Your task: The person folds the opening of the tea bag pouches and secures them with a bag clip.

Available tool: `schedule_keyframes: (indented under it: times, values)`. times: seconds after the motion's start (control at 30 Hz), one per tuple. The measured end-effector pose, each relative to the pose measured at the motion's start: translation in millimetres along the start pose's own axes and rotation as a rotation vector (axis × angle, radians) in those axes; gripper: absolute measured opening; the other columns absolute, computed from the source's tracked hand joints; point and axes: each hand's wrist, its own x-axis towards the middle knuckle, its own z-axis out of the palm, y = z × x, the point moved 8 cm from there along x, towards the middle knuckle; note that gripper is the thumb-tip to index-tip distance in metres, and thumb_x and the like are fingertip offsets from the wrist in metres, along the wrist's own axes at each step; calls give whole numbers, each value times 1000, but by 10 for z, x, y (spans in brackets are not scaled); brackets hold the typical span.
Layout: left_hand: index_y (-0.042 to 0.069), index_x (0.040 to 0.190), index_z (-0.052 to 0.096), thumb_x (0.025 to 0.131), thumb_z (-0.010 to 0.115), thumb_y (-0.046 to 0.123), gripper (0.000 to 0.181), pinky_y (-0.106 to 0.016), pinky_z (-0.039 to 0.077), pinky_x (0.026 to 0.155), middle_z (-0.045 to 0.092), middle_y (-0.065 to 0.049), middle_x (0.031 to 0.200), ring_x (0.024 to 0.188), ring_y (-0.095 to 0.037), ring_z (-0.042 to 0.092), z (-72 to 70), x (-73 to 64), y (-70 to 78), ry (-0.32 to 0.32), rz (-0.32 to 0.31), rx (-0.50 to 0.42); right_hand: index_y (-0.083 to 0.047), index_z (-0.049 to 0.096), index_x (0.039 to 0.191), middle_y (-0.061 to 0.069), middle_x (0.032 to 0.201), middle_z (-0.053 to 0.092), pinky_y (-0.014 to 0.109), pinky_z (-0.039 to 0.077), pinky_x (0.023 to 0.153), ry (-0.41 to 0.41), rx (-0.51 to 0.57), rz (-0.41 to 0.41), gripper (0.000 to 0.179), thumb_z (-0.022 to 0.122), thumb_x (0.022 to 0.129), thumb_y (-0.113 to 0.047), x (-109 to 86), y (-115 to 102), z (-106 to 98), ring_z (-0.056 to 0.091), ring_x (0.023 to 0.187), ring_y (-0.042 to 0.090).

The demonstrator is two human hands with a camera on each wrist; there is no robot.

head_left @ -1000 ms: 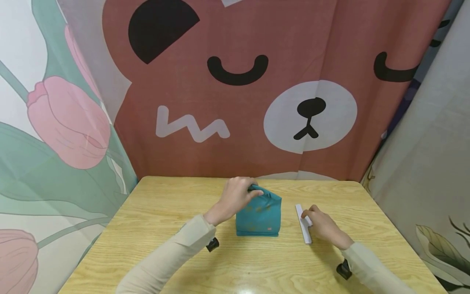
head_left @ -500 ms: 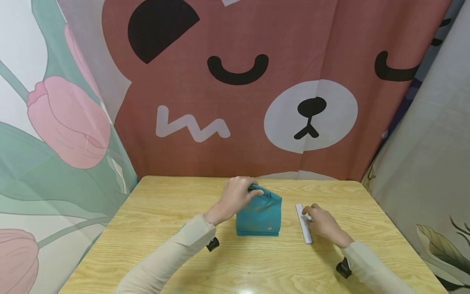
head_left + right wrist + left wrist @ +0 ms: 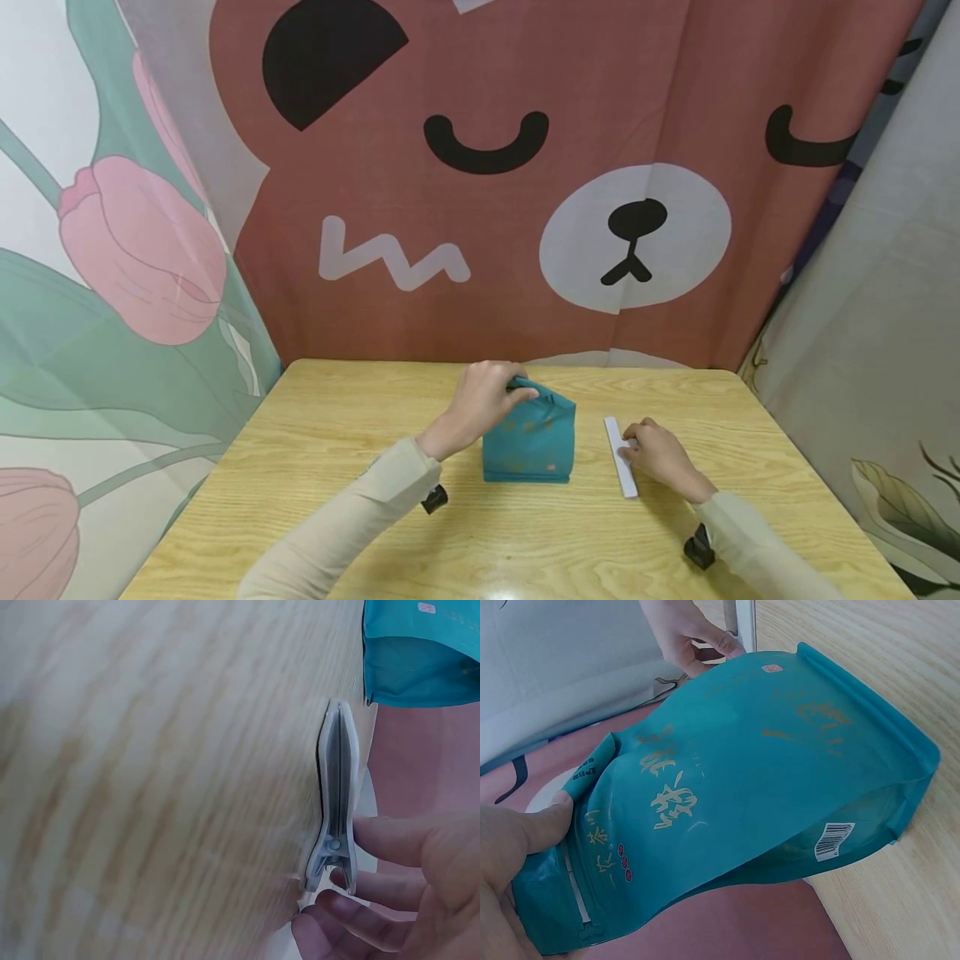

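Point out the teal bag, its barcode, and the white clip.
Teal bag (image 3: 528, 440), head view: middle of the front panel.
Barcode (image 3: 834, 841), left wrist view: middle of the printed bars.
White clip (image 3: 342, 780), right wrist view: middle of its end profile.

A reddish-brown cloth (image 3: 495, 221) hangs across the far side, printed with a large bear face: a black half-round ear (image 3: 330, 62), curved closed eyes (image 3: 487, 161), a pale oval muzzle (image 3: 581, 250) and a pale zigzag line (image 3: 386, 247). On the left hangs a pale cloth with pink tulips (image 3: 150, 258) and broad green leaves (image 3: 82, 367). A greyish-white cloth (image 3: 847, 333) closes the right side, with a brown-green leaf print (image 3: 907, 517) low down. Below them lies a yellowish wood-grain tabletop (image 3: 360, 400) with rounded far corners. Light makes a bright reflection (image 3: 502, 594) at its near middle.
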Motion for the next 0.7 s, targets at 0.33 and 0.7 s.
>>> schedule_keyframes:
  times: [0.33, 0.7]
  values:
    - [15, 91, 76, 86, 77, 34, 19, -19, 42, 54, 71, 4, 80, 61, -5, 58, -17, 8, -6, 9, 1, -7, 9, 68, 100, 16, 91, 59, 47, 50, 70, -52, -48, -9, 33, 79, 86, -19, 35, -22, 39, 59, 78, 28]
    - [16, 90, 75, 86, 77, 35, 19, -17, 41, 53, 69, 6, 78, 60, -2, 56, -1, -4, -2, 3, 5, -4, 7, 66, 100, 14, 90, 60, 45, 50, 71, -93, 14, 52, 30, 78, 87, -18, 31, 19, 59, 57, 78, 24]
